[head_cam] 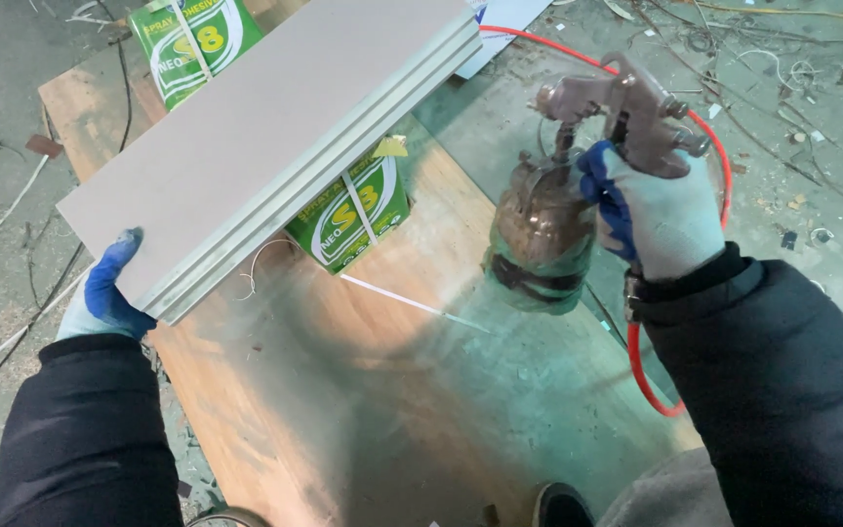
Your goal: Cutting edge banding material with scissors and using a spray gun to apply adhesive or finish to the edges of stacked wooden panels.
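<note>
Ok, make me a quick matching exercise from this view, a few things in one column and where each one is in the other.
Things:
1. spray gun
2. grey panel
3. green cans
4. red hose

Places:
A. under the panel, on the wooden board
B. gripped by the right hand
C. looping behind the right arm
D. held at its near end by the left hand

Pairs: 1-B, 2-D, 3-A, 4-C

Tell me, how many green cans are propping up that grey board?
2. One green can stands at the far end of the wooden table, and another sits under the grey board near its middle. The board may hide more.
</note>
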